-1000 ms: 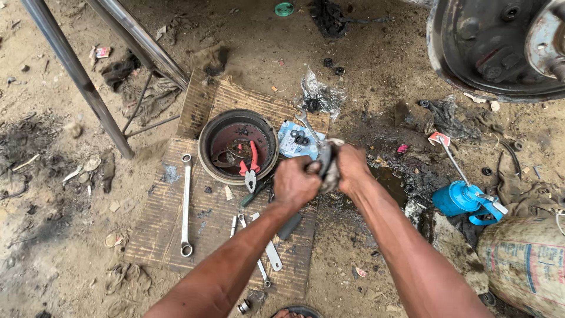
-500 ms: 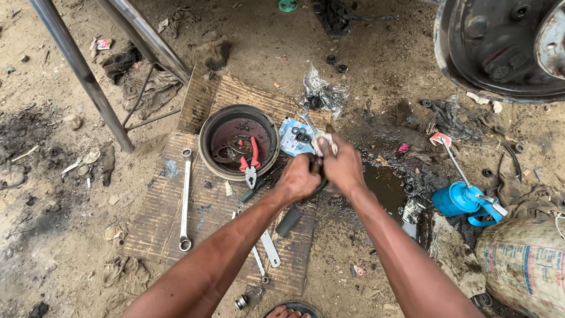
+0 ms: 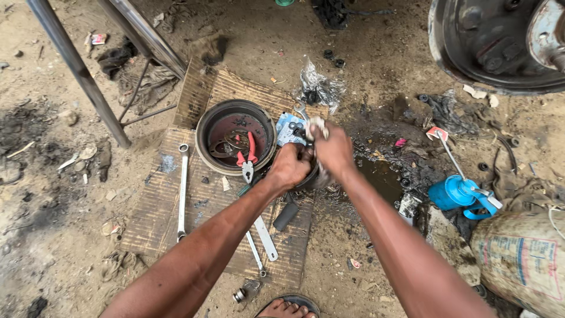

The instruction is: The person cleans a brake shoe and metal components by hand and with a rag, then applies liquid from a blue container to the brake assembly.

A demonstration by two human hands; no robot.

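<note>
Two hands' fingers (image 3: 306, 154) around a dark greasy part (image 3: 311, 176).

Red-handled pliers (image 3: 248, 158) lie in a rust-brown drum (image 3: 206, 126) on ribbed tan cardboard (image 3: 153, 218); a blue oil can (image 3: 450, 191).

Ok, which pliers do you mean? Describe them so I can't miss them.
Start at the corrugated cardboard sheet on the dirt. The round rusty drum sits on it, just left of the left hand. The pliers lie inside it, the only tool with red handles.
</note>
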